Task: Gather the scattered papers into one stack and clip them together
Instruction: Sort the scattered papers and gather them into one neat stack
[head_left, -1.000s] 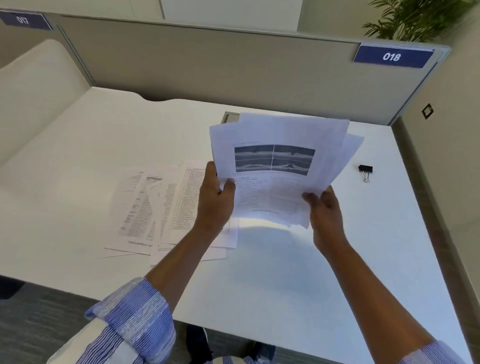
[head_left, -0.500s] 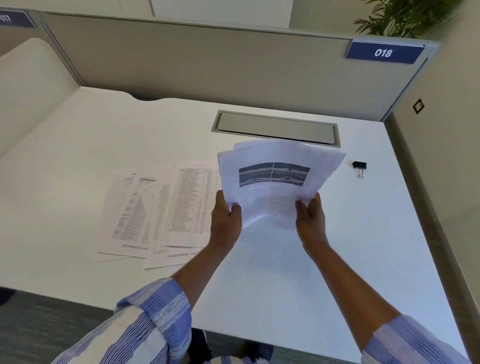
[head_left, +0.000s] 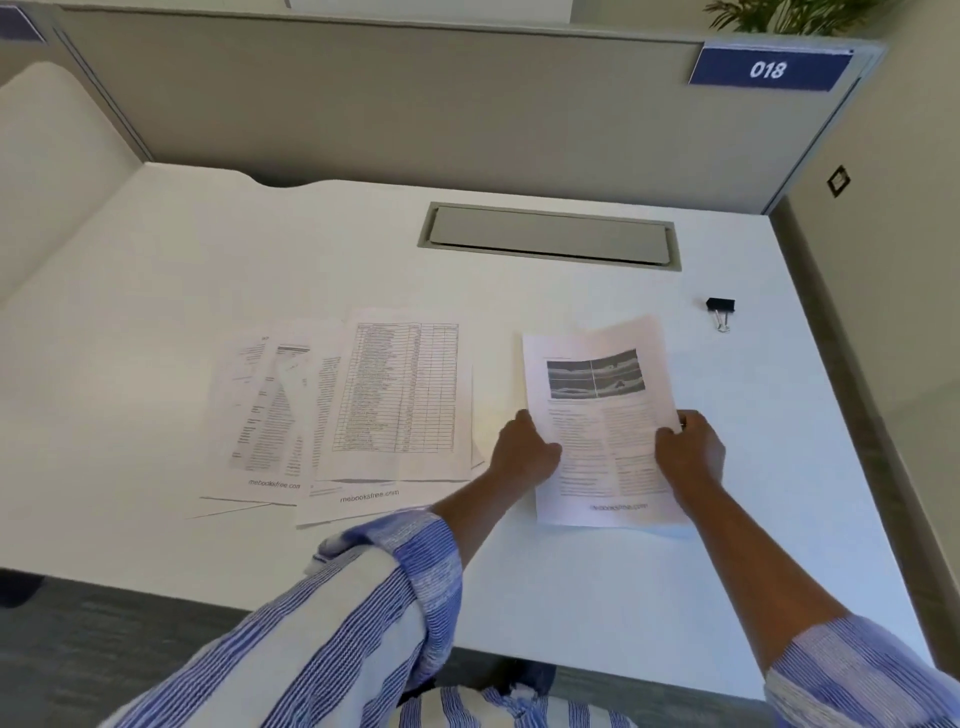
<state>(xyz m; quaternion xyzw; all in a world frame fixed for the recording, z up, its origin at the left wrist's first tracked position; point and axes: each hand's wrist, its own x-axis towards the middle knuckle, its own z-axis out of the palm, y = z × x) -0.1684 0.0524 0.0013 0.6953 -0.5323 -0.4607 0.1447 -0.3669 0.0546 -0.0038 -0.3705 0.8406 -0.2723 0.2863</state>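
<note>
Squaring a partial stack looks to be the step in hand: the gathered sheets (head_left: 597, 415), topped by a page with a grey picture and two columns of print, lie flat on the white table (head_left: 208, 249) right of the frame's centre, their edges fairly well lined up. The left hand (head_left: 522, 449) is set against the stack's left edge and the right hand (head_left: 688, 447) against its right edge, each with its fingers curled onto the paper's margin, pinching or pressing it; whether the sheets are lifted at all under those fingers cannot be told. Left of centre, just beside the left hand, the loose papers (head_left: 343, 410) are spread in an overlapping fan, a printed table page uppermost and text pages half tucked beneath it, so the gathering is by my reckoning only partly done. The black binder clip (head_left: 720, 307) sits alone toward the upper right, apart from the stack and untouched, near the grey cable hatch (head_left: 550, 236) at the back of the table. What the next move calls for, I judge, is freeing one hand to sweep the fanned pages together and bring them to the stack, or carrying the stack across to them, then knocking all edges level. Only after that does the clip come in, and it will want one hand to squeeze its wire arms while the other keeps the sheets from sliding.
</note>
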